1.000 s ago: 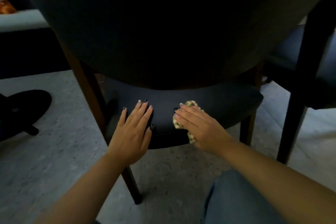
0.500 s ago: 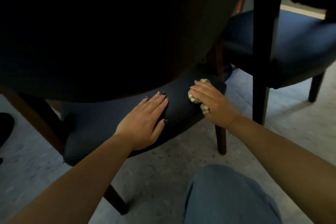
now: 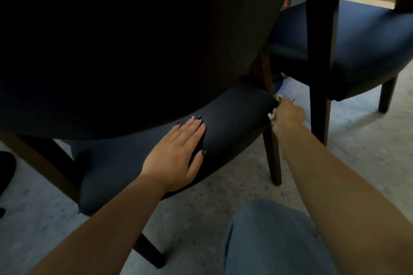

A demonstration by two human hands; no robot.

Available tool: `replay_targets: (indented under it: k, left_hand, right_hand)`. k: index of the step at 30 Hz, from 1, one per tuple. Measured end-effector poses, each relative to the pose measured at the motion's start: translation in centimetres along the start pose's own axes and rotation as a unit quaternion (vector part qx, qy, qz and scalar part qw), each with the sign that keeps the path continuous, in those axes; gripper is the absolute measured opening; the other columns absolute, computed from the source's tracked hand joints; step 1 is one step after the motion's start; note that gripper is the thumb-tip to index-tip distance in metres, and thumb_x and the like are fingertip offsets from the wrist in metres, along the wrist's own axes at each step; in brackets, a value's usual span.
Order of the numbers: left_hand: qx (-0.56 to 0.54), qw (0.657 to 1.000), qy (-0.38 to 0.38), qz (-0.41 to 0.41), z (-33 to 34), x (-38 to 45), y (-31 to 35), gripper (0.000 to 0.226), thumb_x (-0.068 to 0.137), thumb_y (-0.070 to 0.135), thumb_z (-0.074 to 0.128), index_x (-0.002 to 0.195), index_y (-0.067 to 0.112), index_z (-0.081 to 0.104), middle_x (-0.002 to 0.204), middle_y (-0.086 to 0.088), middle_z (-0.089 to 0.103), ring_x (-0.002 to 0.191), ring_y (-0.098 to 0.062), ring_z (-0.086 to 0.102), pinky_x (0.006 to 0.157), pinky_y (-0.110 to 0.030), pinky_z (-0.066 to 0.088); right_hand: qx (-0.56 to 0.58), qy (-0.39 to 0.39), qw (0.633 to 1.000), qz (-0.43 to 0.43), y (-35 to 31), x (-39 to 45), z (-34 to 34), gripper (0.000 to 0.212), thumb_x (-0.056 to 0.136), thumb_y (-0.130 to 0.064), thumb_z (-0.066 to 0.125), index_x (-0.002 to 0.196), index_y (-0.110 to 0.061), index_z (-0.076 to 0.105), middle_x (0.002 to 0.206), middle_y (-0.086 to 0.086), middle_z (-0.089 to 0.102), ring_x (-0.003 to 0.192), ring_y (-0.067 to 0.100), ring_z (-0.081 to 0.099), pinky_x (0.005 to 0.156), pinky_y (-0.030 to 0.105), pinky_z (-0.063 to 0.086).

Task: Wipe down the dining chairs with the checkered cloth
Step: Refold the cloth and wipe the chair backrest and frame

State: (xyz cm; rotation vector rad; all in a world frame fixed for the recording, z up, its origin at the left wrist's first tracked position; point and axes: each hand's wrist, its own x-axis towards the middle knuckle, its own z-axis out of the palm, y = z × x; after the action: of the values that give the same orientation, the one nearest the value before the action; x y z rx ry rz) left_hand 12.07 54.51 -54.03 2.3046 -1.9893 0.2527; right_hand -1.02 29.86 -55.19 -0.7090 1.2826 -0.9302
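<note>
Right hand curled round the cloth at the seat's far right corner, beside the top of the front leg. Only pale scraps of cloth visible, at the knuckles and under the palm; most of it buried in the grip, its check pattern too blurred to make out. Fingertips lost behind the hand and the corner of the cushion.

Left hand flat on the seat, fingers straight and together, thumb out along the front edge, holding nothing. Dark-painted nails just short of the shadow line.

Backrest looming over the seat, nearly black, filling the upper left; no surface detail readable, and the rear of the cushion swallowed beneath it. Left leg dim brown, another leg poking out from behind the left forearm.

Second chair just beside on the right, blue seat crossed by a dark upright post, its back cut off by the top edge. Denim-clad knee at the bottom, cropped. Speckled floor beneath. Dark shape at the left edge, unidentifiable.
</note>
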Motion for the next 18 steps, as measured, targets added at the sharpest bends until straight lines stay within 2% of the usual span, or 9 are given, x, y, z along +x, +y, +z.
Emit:
replay_targets:
  k: [2,4,6,8,11,14,16,18]
  left_hand:
    - [0.003,1.000,0.001,-0.001,0.0,0.0,-0.1,0.063,0.098,0.044,0.025,0.151,0.010,0.031,0.157,-0.009,0.031,0.147,-0.020,0.023,0.119,-0.042,0.024]
    - [0.003,1.000,0.005,0.001,0.0,0.0,-0.1,0.063,0.098,0.043,0.027,0.150,0.009,0.032,0.156,-0.009,0.033,0.147,-0.020,0.025,0.119,-0.042,0.024]
    - [0.004,1.000,0.006,0.001,-0.1,-0.1,0.0,0.063,0.098,0.043,0.027,0.150,0.009,0.033,0.156,-0.009,0.033,0.147,-0.020,0.025,0.119,-0.041,0.023]
    - [0.005,1.000,0.007,-0.001,-0.2,-0.1,0.1,0.063,0.097,0.043,0.026,0.150,0.009,0.034,0.156,-0.009,0.033,0.147,-0.020,0.025,0.120,-0.039,0.021]
    - [0.007,1.000,0.009,0.000,-0.3,-0.1,0.1,0.063,0.097,0.044,0.025,0.150,0.010,0.034,0.156,-0.009,0.033,0.147,-0.019,0.024,0.120,-0.037,0.018]
    - [0.001,1.000,0.020,-0.002,-0.2,-0.2,0.1,0.061,0.097,0.041,0.028,0.148,0.009,0.038,0.154,-0.009,0.037,0.145,-0.020,0.028,0.120,-0.037,0.020]
    - [-0.011,1.000,0.029,-0.003,-0.2,-0.3,0.1,0.060,0.096,0.039,0.029,0.146,0.009,0.042,0.152,-0.009,0.041,0.144,-0.020,0.032,0.119,-0.038,0.024]
    - [-0.025,0.999,0.042,-0.008,-0.1,-0.5,0.1,0.058,0.096,0.038,0.030,0.143,0.008,0.046,0.149,-0.010,0.045,0.142,-0.021,0.036,0.118,-0.039,0.027]
  right_hand:
    - [0.041,0.048,0.998,0.003,1.1,-0.3,0.3,0.018,0.102,-0.023,0.037,0.105,-0.012,0.051,0.093,0.006,0.053,0.075,0.014,0.050,0.067,0.024,0.044]
    - [0.083,0.072,0.994,0.009,1.9,-0.9,0.3,0.016,0.100,-0.017,0.041,0.108,-0.009,0.052,0.094,0.007,0.055,0.068,0.011,0.049,0.055,0.017,0.043]
    - [0.048,0.077,0.996,0.023,2.6,-1.2,-0.3,0.020,0.099,-0.018,0.046,0.112,-0.008,0.056,0.089,0.005,0.057,0.065,0.010,0.052,0.051,0.020,0.042]
    - [0.070,0.063,0.991,0.099,3.3,-1.7,-0.5,0.028,0.100,-0.022,0.045,0.121,-0.009,0.056,0.083,0.003,0.055,0.066,0.011,0.052,0.054,0.022,0.044]
    - [0.102,0.012,0.980,0.170,5.3,-2.9,-0.1,0.029,0.101,-0.027,0.043,0.126,-0.017,0.053,0.096,0.005,0.057,0.081,0.016,0.056,0.080,0.028,0.052]
    - [0.186,-0.016,0.960,0.210,7.5,-4.7,0.0,0.024,0.101,-0.020,0.037,0.109,-0.021,0.059,0.085,0.002,0.057,0.075,0.016,0.055,0.086,0.030,0.050]
    - [0.169,-0.038,0.956,0.236,8.6,-6.0,-0.2,0.031,0.100,-0.016,0.032,0.090,-0.016,0.062,0.085,0.006,0.061,0.082,0.022,0.058,0.093,0.039,0.050]
    - [0.141,-0.048,0.956,0.252,9.1,-7.5,-0.2,0.028,0.098,-0.012,0.032,0.085,-0.013,0.057,0.089,0.011,0.060,0.083,0.026,0.059,0.089,0.045,0.051]
